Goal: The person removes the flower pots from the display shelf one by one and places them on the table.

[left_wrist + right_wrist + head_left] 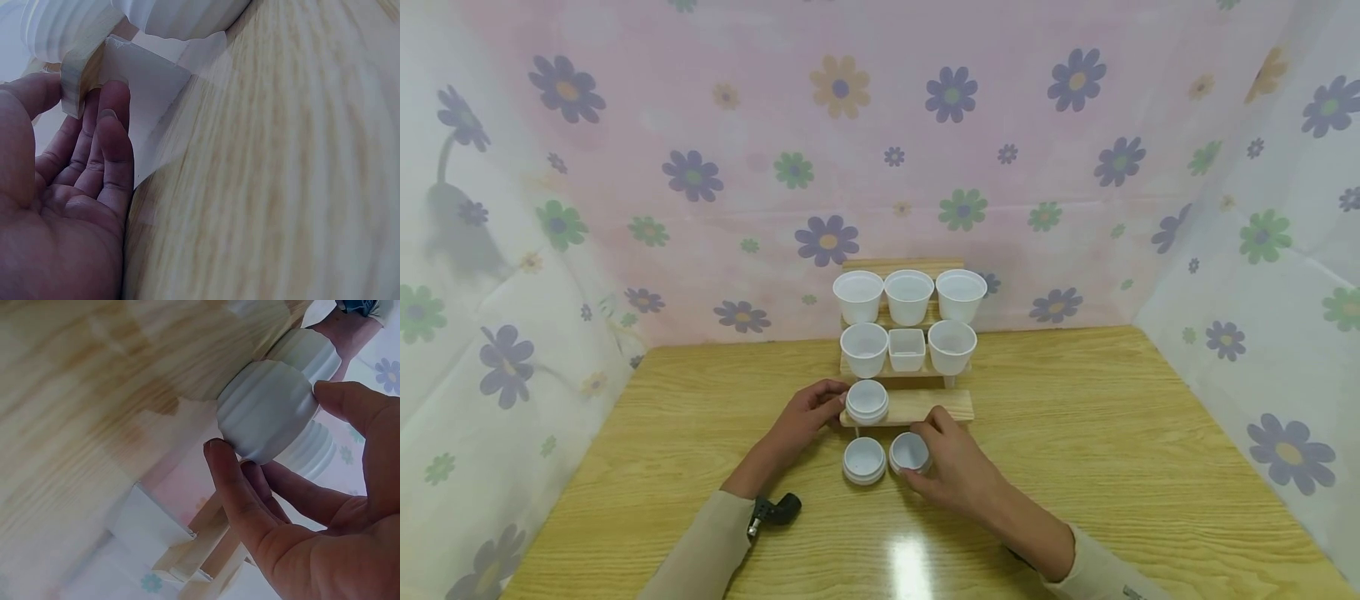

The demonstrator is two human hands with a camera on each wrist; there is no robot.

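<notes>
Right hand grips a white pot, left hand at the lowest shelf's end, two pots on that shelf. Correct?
No: the head view shows a single pot on the lowest shelf, not two. The right hand grips a white pot, and the left hand is at that shelf's end.

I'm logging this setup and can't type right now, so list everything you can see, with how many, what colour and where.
Tiered stand: one, pale wood, towards the back of the table
Tapered round cups: five, white, three on the top tier, two on the middle tier
Square cup: one, white, middle tier, between two round cups
Ribbed pots: three, white, one on the lowest tier's left end, two in front of the stand
Table: one, yellowish wood grain, beneath everything
Flowered cloth: count unclear, pink and white, behind and at both sides
Black device: one, black, at the left cuff
Sleeves: two, beige
Left hand: one, gripping the lowest tier's left end
Right hand: one, pinching the front right pot
</notes>
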